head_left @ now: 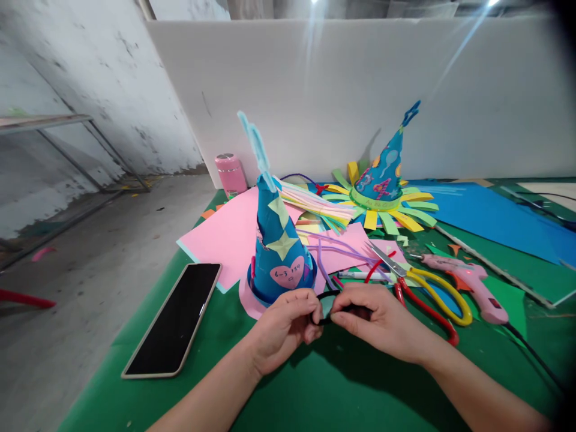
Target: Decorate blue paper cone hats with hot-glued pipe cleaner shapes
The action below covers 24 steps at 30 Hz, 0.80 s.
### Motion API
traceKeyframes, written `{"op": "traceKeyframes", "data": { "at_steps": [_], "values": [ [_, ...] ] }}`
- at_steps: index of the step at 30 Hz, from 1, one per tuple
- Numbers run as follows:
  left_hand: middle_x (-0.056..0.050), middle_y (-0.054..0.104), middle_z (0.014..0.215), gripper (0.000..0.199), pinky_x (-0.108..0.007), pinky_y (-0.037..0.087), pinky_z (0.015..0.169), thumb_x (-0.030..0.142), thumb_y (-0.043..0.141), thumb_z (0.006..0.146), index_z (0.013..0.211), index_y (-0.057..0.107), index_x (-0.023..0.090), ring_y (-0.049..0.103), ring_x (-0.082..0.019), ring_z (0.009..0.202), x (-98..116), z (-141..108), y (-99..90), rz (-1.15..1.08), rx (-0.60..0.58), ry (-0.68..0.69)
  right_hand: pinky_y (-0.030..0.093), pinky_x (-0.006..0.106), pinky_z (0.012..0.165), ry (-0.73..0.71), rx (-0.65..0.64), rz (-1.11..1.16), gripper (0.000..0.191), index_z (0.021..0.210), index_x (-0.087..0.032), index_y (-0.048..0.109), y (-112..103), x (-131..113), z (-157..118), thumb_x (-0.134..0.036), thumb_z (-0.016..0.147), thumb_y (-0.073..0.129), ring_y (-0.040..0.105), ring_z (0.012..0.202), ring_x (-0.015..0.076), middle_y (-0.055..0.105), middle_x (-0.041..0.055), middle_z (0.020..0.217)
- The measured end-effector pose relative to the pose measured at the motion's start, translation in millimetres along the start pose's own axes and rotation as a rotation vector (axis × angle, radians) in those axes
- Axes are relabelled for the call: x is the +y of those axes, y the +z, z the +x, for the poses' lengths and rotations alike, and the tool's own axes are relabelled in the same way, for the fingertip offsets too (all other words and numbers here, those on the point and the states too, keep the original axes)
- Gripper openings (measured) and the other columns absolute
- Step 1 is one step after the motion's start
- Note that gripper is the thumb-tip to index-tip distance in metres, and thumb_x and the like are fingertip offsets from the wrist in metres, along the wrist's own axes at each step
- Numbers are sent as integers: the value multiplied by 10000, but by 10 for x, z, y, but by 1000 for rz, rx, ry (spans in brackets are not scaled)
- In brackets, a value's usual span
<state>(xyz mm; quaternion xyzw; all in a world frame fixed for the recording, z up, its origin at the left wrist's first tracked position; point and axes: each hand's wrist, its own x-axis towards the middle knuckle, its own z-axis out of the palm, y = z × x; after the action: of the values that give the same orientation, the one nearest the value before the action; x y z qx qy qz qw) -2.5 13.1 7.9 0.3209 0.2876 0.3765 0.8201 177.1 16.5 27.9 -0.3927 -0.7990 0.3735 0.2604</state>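
Between my two hands is a small black loop [324,294], with a pale green area showing inside it. The fingers of my left hand [288,324] pinch its left side, and my right hand [371,315] pinches its right side. Just behind my left hand stands a blue paper cone hat [265,258] with pale green stars, a pink heart with writing and a light blue fuzzy stem on top. The hat rests on a pink paper base. Right of my right hand lie open scissors [420,288] with red and yellow handles.
A phone [175,321] lies at left on the green table [315,390]. A pink glue gun [472,279] is at right. Behind are pink paper [220,240], a second cone hat [384,171] with a yellow-green fringe, blue sheets [495,219] and a pink bottle [231,174].
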Motion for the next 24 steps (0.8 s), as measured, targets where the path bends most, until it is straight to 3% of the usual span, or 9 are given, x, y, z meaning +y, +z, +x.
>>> {"op": "traceKeyframes", "data": {
  "at_steps": [8,13,17,20,24],
  "values": [
    [21,448,529,190,-235,269,488,218,522,749,582,514,128,363,-61,430,-29,-48,-83,-28,12,50,377,194,600,-117,61,-93,111,813,-178,583,76,32,-15,-225,819,483,504,656,99,562,8,715],
    [39,407,452,197,-224,266,498,222,507,772,599,523,128,352,-63,429,-6,-104,-110,56,43,70,383,209,613,-119,0,-98,122,855,-187,578,142,2,-25,-229,820,469,512,663,110,580,12,733],
    [33,445,501,197,-200,245,475,260,558,742,605,525,123,359,-48,429,11,-112,-104,106,66,53,374,226,640,-141,-41,-103,110,835,-194,593,169,-50,-14,-205,792,492,507,705,123,564,15,759],
    [32,456,503,211,-193,238,463,290,570,732,611,531,122,363,-45,423,21,-110,-94,132,67,53,354,214,591,-69,-17,-63,75,749,-179,585,190,-110,-16,-171,755,510,469,658,111,497,0,707],
    [30,470,502,203,-200,268,482,289,574,730,617,537,125,390,-54,430,40,-109,-66,132,64,67,249,184,439,197,-68,224,108,650,-169,481,207,-186,-34,-168,757,477,298,480,66,338,-64,530]
  ]
}}
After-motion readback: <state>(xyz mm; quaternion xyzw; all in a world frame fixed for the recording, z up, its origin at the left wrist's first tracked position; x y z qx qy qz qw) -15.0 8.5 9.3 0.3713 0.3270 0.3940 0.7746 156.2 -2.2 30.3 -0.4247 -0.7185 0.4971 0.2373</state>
